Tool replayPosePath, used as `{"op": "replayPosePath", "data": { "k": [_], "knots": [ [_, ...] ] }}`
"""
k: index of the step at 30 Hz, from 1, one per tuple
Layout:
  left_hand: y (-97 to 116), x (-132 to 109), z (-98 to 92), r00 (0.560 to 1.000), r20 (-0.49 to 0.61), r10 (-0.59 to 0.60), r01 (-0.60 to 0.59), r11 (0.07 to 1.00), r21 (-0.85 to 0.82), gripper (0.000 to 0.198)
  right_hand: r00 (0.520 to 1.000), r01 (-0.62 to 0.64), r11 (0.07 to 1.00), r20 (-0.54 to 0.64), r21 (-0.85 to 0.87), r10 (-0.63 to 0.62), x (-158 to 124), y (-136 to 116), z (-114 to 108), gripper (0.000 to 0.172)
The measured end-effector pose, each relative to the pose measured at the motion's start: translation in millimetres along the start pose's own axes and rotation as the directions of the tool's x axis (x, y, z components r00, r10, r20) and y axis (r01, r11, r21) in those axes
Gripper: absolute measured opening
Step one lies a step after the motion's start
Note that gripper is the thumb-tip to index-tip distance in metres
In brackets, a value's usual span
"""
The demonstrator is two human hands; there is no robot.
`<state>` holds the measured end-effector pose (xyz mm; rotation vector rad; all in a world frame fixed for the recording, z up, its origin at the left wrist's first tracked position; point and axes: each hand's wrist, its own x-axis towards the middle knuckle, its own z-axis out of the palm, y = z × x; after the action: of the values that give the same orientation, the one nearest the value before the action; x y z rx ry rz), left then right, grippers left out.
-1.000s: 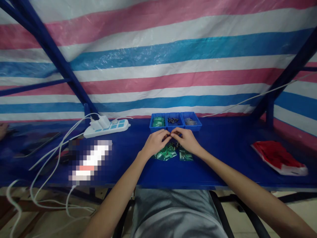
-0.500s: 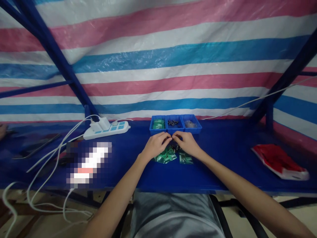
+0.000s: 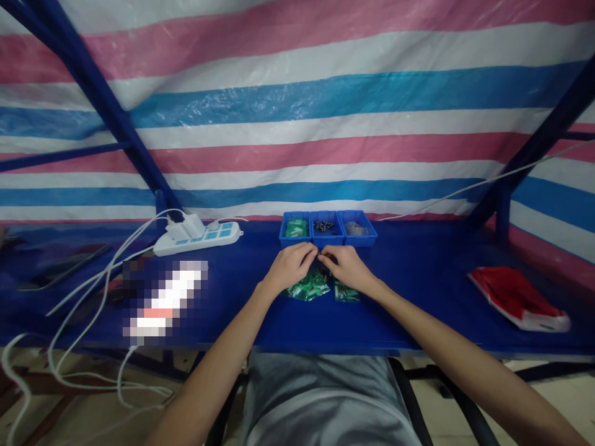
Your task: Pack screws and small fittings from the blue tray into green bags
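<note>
My left hand point(image 3: 292, 265) and my right hand point(image 3: 344, 265) meet at the fingertips just in front of the blue bins. Both are closed in a pinch, and whatever sits between the fingers is too small to make out. Under my left hand lies a pile of small green pieces point(image 3: 308, 287), some in clear plastic. A smaller green group point(image 3: 346, 292) lies below my right hand. Small dark parts between the two piles are partly covered by my fingers. Three joined blue bins hold green pieces point(image 3: 296, 228), black parts point(image 3: 324, 226) and clear or pale pieces point(image 3: 357, 229).
A white power strip point(image 3: 199, 239) with plugs and loose white cables stands left on the blue table point(image 3: 418, 297). Nearer lies a pixelated bright object point(image 3: 170, 300). A red and white packet point(image 3: 518, 298) lies right. Striped sheeting point(image 3: 325, 148) hangs behind, between blue frame posts.
The view has shifted slightly, so everything sits a little higher and further left. My hands stay pinched together at nearly the same spot, with the right fingers slightly more curled.
</note>
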<state>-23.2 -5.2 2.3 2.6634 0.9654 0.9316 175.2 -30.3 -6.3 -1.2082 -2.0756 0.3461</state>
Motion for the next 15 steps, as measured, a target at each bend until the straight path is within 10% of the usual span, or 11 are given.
{"op": "replayPosePath", "data": {
  "k": [15],
  "knots": [
    [0.7, -0.6, -1.1, 0.999, 0.048, 0.012, -0.015, 0.997, 0.076, 0.014, 0.998, 0.001, 0.994, -0.057, 0.112, 0.006, 0.4, -5.6, -3.2, 0.016]
  ]
}}
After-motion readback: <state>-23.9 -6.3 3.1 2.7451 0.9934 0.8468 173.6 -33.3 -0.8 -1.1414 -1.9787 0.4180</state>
